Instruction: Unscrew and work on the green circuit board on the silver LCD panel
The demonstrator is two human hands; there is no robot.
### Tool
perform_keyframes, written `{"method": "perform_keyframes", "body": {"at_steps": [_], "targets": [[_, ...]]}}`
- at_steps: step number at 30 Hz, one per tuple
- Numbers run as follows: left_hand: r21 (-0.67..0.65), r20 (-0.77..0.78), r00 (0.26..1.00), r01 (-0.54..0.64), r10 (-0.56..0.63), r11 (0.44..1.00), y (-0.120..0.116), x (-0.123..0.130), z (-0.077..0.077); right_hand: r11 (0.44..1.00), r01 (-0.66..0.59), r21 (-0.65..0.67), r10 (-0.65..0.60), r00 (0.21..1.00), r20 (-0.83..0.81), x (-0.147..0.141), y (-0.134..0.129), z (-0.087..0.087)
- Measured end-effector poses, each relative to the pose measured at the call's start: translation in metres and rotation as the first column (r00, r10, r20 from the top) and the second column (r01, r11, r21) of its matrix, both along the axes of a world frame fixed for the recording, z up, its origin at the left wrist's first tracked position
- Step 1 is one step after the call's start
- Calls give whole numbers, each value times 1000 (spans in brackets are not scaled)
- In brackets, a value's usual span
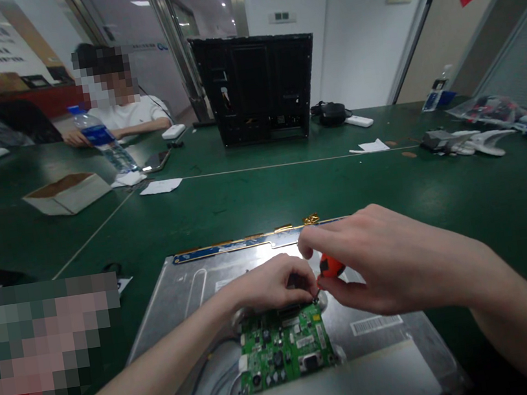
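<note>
While the left hand [276,284] curls its fingers beside the screwdriver's tip, the right hand [390,264] grasps the orange-and-black handle of the screwdriver [331,266]. Whether the left fingertips pinch the shaft or a small fastener cannot be told. The green circuit board [284,345] lies on the back of the metal panel [175,301], itself on the green surface [226,209]. The step in hand appears to be fastener work at the board's far right corner, direction of turning unclear; the next move calls for an aligned tip and light, steady pressure.
</note>
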State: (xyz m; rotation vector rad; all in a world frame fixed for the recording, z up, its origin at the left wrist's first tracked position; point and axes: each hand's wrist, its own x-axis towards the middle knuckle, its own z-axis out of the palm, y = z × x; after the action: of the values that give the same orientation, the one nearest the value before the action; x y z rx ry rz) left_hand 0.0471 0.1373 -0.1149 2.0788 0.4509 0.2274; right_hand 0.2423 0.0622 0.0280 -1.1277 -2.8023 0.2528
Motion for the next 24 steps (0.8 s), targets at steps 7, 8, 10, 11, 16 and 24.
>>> {"method": "perform_keyframes", "body": {"at_steps": [7,8,10,11,16,24], "targets": [[-10,4,1000,-15,15,1000,-3,-1,1,1000,17,23,-17,1000,8,0,3,-2],[-7,-2,1000,-15,15,1000,-3,-1,1,999,22,32,-23,1000,18,0,4,-3],[16,-21,1000,-18,19,1000,-3,-2,1,999,25,46,-27,999,34,0,4,-4],[32,-30,999,-23,24,999,-3,-2,1,998,25,53,-27,999,37,0,4,-4],[47,-12,999,-35,35,998,-4,-1,2,998,-4,57,3,1000,18,1,1,-2],[24,-22,1000,2,-1,1000,-2,0,4,999,34,35,-36,999,35,1,3,-2]]}}
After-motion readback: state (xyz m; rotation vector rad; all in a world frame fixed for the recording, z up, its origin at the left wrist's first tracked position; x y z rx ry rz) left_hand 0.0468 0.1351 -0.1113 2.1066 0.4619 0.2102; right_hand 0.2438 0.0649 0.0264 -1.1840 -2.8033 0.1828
